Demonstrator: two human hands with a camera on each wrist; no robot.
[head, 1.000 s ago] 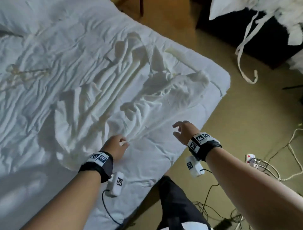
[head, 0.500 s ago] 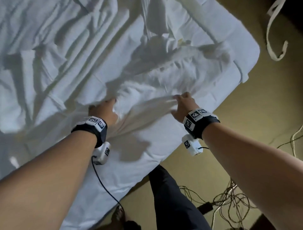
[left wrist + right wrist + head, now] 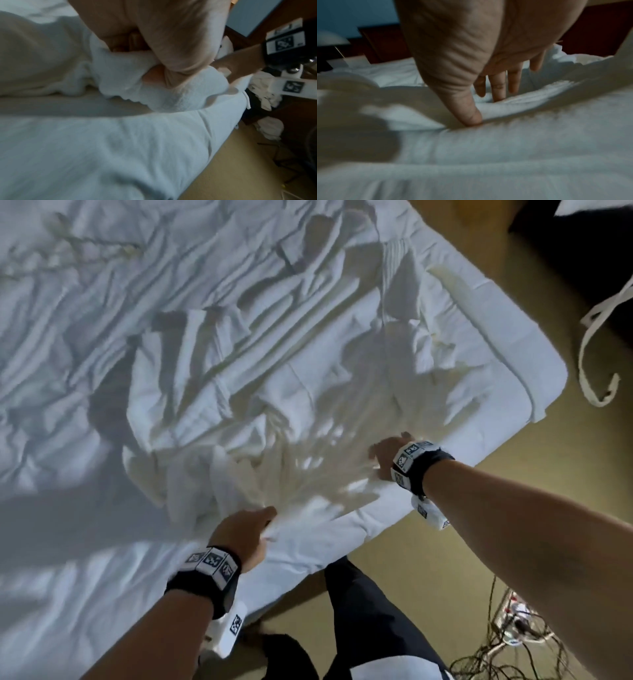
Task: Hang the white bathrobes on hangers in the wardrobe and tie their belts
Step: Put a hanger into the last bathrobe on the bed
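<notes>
The robe (image 3: 260, 392) lies crumpled on the bed (image 3: 534, 364), spreading away from both hands toward the far side. The left hand (image 3: 245, 534) is closed round a bunch of the robe's near edge; the left wrist view shows its fingers (image 3: 181, 44) curled over a fold of white terry cloth (image 3: 130, 75) close to the bed's edge. The right hand (image 3: 385, 455) is at the robe's edge further along, to the right of the left hand, with cloth drawn taut in streaks between the two. From the right wrist, its thumb (image 3: 467, 111) presses into the fabric and the fingers (image 3: 498, 86) reach down behind a ridge of it, probably a pinch, though the blur leaves that unsure. Beyond the right hand, past the bed's corner, a belt (image 3: 589, 337) dangles over the floor (image 3: 479, 508). Cables (image 3: 513, 642) lie on the floor below the right forearm.
</notes>
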